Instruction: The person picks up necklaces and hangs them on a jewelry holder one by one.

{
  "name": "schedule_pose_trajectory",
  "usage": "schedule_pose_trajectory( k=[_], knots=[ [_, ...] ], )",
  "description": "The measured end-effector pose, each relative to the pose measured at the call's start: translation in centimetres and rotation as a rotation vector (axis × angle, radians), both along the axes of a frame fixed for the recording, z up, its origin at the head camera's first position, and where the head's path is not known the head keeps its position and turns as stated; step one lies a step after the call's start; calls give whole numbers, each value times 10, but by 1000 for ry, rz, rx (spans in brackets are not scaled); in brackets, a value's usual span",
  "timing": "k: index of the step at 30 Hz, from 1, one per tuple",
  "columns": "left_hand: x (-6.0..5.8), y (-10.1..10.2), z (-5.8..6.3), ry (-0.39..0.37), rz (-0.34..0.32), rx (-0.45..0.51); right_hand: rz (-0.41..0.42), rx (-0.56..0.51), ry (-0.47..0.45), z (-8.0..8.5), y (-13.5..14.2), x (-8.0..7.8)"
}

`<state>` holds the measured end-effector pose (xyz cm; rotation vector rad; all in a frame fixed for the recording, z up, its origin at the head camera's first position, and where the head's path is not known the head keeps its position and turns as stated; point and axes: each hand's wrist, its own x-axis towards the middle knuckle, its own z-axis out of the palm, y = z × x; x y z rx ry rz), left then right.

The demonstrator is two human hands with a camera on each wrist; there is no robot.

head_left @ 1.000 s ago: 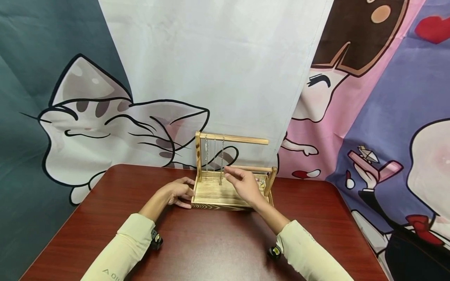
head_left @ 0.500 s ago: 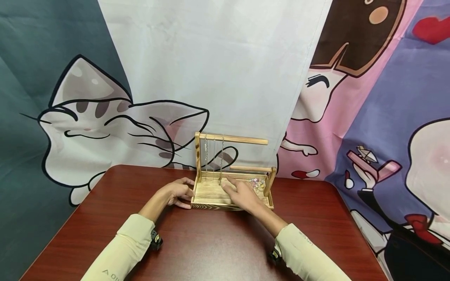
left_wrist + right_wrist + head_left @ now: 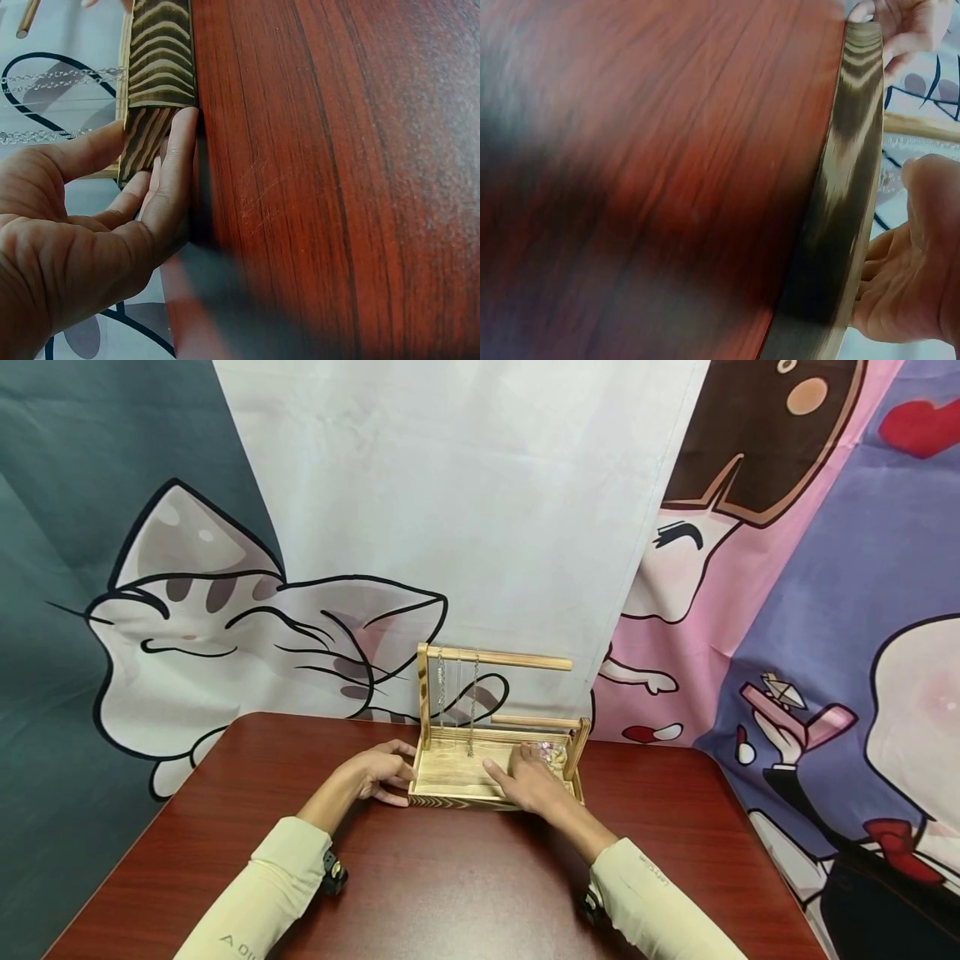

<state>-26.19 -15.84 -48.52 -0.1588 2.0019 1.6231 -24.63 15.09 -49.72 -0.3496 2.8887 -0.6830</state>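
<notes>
Head view: wooden stand (image 3: 450, 768) just below the centre of the frame, on the reddish table (image 3: 465, 881) at the foot of the cartoon backdrop (image 3: 465, 485). Compared with one second ago, right hand (image 3: 536, 783) lower and farther right: then raised beside the hanging silver chains (image 3: 441, 681), half a second ago over the middle of the tray floor, now down over its right half, just beside the small colourful pieces (image 3: 557, 753) near the back right corner. Thumb well apart from the fingers, fingers loosely bent downward, nothing seen in the grasp; fingertips partly hidden, contact with the pieces impossible to tell. More of the bare tray floor now in sight beside the rightmost chain.

Left hand (image 3: 378, 770) unchanged, left of centre in the frame: gripping the left end of the stand, with digits against the rim and bent around the end wall in the left wrist view. Stand likewise unmoved, with chains hanging as before from the left part of the upper bar (image 3: 517, 658), and lower bar (image 3: 532, 722) to the right, above the colourful pieces.
</notes>
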Motion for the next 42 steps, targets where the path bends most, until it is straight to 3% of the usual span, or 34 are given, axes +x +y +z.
schedule_pose_trajectory(
  k=[5,10,17,30,37,42],
  knots=[
    [1,0,0,-4,-4,1,-43,35,0,-12,11,-11],
    [0,0,0,-8,-1,7,-30,131,-41,-23,18,-23],
    [1,-1,1,-1,4,11,0,160,-74,-24,18,-34],
    [0,-1,0,-8,6,10,-35,137,-41,-27,5,-29],
    [-1,1,0,-10,14,4,-9,130,-65,-3,-10,-12],
    [-1,0,-1,-8,10,6,11,178,-82,4,-23,-9]
  ],
)
